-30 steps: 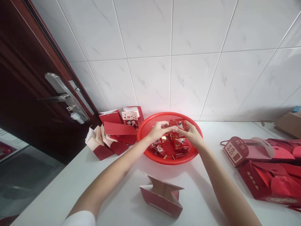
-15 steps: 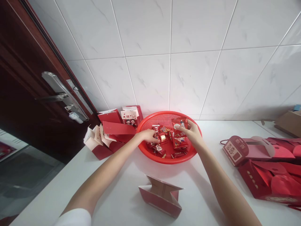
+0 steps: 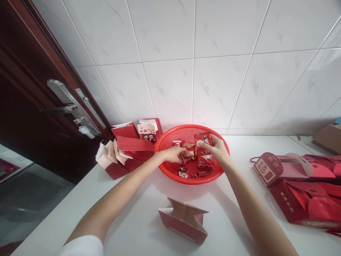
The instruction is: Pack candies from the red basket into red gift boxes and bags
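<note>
A red plastic mesh basket (image 3: 192,181) stands against the tiled wall with several red-wrapped candies (image 3: 183,174) in it. My right hand (image 3: 217,151) is at the basket's right side, its thumb and fingers closed on a red candy packet (image 3: 199,143). Below that packet lies another red packet (image 3: 206,161). My left hand (image 3: 174,154) reaches over the left rim, fingers bent down among the candies; whatever is under its fingertips is hidden. In front of the basket, an open-topped red paper box (image 3: 183,224) stands on the white table.
Several open red and cream paper boxes (image 3: 112,167) stand left of the basket. Red gift boxes (image 3: 295,206) with handles sit at the right, and a brown cardboard box (image 3: 327,138) behind them. A dark wooden door with a metal handle (image 3: 69,108) borders the left side.
My left hand has moved a little to the right within the basket, and the candies near it have shifted. The right hand keeps its packet in about the same place.
</note>
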The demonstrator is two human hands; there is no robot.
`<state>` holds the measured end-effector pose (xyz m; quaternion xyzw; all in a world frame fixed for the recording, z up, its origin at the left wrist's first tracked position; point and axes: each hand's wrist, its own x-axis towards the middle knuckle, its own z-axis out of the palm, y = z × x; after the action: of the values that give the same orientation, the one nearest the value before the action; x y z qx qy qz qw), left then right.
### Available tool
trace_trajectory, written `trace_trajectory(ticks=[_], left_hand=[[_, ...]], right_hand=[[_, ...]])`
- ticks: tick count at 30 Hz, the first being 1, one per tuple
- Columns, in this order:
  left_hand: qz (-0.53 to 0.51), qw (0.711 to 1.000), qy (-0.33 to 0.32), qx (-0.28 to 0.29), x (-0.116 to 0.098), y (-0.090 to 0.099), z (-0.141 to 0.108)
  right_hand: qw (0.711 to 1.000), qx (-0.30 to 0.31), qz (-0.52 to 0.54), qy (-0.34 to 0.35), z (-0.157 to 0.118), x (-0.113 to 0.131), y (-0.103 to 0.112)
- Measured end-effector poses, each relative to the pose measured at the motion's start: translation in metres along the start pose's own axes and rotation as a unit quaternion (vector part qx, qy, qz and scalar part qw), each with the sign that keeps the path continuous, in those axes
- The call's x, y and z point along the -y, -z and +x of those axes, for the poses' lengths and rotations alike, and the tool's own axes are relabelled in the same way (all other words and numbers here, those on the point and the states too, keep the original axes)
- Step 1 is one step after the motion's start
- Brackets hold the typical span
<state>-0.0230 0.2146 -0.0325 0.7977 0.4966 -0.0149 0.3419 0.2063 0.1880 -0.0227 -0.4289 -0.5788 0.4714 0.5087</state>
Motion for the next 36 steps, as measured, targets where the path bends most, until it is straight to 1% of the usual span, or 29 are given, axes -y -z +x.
trace_trajectory(ticks=[6,11,14,18,24,26,28,30,33,36], left_hand=[[0.047,0.999,0.011,0.013,0.001,0.001,0.001],[0.065,0.995,0.015,0.074,-0.007,0.0,-0.003],[0.081,0.992,0.014,0.091,-0.012,0.0,-0.006],[0.101,0.99,-0.003,0.097,-0.021,-0.002,-0.007],[0.124,0.985,-0.045,0.113,-0.037,-0.016,0.006],[0.136,0.984,-0.053,0.1,-0.04,-0.019,0.013],[0.149,0.985,-0.056,0.063,-0.042,-0.018,0.019],[0.16,0.985,-0.055,0.014,-0.042,-0.012,0.024],[0.169,0.983,-0.056,-0.055,-0.04,0.002,0.028],[0.176,0.977,-0.077,-0.095,-0.042,0.011,0.032]], right_hand=[[1.0,-0.01,0.005,0.004,0.001,-0.002,-0.001],[1.0,-0.015,0.007,0.007,0.002,-0.002,-0.001],[0.999,-0.034,0.018,0.007,0.004,-0.005,0.0],[0.996,-0.079,0.034,0.005,0.006,-0.006,0.001],[0.993,-0.097,0.074,0.005,0.004,-0.002,0.0],[0.992,-0.098,0.073,0.001,0.004,-0.001,0.0],[0.992,-0.1,0.073,-0.001,0.004,-0.001,0.0],[0.992,-0.102,0.076,0.0,0.004,0.0,0.0],[0.991,-0.108,0.083,0.003,0.003,0.001,-0.001],[0.989,-0.121,0.08,-0.001,0.003,0.002,-0.002]])
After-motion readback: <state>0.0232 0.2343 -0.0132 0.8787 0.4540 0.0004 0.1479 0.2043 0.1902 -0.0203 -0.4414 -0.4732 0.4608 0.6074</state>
